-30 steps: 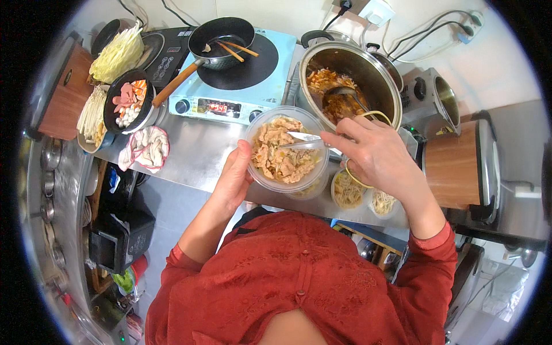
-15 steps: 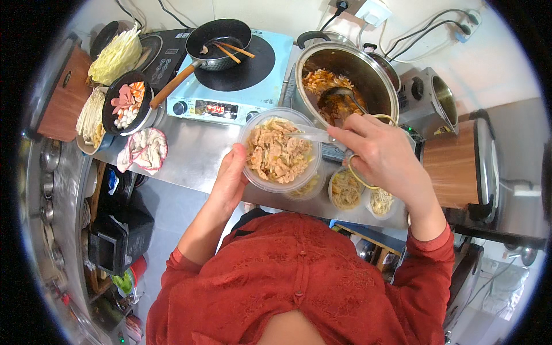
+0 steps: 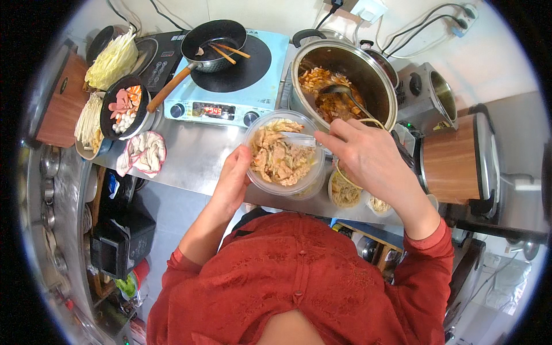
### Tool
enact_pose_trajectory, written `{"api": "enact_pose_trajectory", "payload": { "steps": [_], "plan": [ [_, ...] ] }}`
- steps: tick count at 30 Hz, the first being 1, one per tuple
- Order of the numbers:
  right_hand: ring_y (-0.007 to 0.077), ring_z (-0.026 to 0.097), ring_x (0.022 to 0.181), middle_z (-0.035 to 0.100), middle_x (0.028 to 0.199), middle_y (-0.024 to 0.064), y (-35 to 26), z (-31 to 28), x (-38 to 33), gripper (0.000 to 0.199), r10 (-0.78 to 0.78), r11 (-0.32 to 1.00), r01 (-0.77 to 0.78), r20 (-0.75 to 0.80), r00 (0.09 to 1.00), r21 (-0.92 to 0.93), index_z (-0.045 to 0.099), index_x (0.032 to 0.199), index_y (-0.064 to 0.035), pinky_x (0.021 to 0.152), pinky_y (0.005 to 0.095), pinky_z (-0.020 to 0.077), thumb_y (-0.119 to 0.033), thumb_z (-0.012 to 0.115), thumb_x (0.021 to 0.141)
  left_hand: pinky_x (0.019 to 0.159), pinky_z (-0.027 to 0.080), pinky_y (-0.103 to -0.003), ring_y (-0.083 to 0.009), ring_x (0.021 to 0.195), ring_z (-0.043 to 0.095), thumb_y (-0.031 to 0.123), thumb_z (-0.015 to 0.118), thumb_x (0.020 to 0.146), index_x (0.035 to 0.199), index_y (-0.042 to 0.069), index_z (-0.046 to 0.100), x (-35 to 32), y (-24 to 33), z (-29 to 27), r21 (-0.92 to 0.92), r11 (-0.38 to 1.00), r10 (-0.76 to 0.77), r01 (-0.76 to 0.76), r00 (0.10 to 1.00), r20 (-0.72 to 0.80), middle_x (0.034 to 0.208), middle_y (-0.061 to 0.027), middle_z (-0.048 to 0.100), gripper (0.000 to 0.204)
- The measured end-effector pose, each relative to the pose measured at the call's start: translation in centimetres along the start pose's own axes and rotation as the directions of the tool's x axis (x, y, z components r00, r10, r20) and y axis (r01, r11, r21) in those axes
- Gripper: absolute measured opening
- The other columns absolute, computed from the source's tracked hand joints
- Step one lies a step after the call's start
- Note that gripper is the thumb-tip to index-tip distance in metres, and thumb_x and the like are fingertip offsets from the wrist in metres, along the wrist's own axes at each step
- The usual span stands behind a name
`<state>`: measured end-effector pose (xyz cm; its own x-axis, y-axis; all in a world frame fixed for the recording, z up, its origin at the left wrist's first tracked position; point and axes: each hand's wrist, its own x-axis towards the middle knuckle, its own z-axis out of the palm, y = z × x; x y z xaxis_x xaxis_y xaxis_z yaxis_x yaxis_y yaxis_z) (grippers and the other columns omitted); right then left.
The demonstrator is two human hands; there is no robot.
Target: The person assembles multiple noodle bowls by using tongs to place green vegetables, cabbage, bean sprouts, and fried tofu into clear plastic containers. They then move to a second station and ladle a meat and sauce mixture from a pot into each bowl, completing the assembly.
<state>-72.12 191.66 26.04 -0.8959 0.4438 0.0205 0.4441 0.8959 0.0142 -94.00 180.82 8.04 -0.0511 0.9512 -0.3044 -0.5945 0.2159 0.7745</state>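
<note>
The left hand point(image 3: 232, 176) cups the round, clear plastic tub point(image 3: 252, 173) at nine o'clock, thumb against its wall, most fingers hidden beneath; its forearm slants up from seven o'clock. The right hand point(image 3: 368, 156), knuckles up and fingers bent, grips the thin yellow loop handles of the scissors point(image 3: 299, 140), whose smooth metal blades point toward nine o'clock into ragged, moist pale-brown meat point(image 3: 278, 156). The tub is held above the brushed-metal counter point(image 3: 201, 150); from it, a deep steel pot point(image 3: 368, 70) stands at one o'clock, a crumpled cloth point(image 3: 141, 153) at nine.
</note>
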Motion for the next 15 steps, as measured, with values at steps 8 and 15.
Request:
{"api": "enact_pose_trajectory", "payload": {
  "steps": [8,15],
  "plan": [
    [0.0300,0.067,0.079,0.059,0.093,0.0108,0.2,-0.5,-1.3,0.043,0.102,0.988,-0.105,0.034,0.994,0.113,0.065,0.118,-0.0010,0.069,0.0395,0.0553,-0.001,0.067,0.075,0.109,0.045,-0.040,-0.0233,0.133,0.053,0.071,0.047,0.095,0.147,-0.003,0.042,0.1,0.4,0.1,-0.025,0.999,-0.038,0.038,0.999,-0.014,0.145,-0.0147,0.054,0.090],
    [0.0244,0.066,0.083,0.058,0.096,0.0070,-1.4,1.9,-0.1,0.048,0.096,0.995,-0.096,0.010,0.995,0.002,0.067,0.121,-0.0035,0.068,0.0362,0.0544,0.000,0.070,0.073,0.113,0.041,-0.042,-0.0261,0.139,0.049,0.074,0.044,0.094,0.151,-0.003,0.038,0.3,0.8,0.2,-0.015,0.998,-0.059,0.060,0.998,0.007,0.151,-0.0157,0.049,0.096]
  ]
}}
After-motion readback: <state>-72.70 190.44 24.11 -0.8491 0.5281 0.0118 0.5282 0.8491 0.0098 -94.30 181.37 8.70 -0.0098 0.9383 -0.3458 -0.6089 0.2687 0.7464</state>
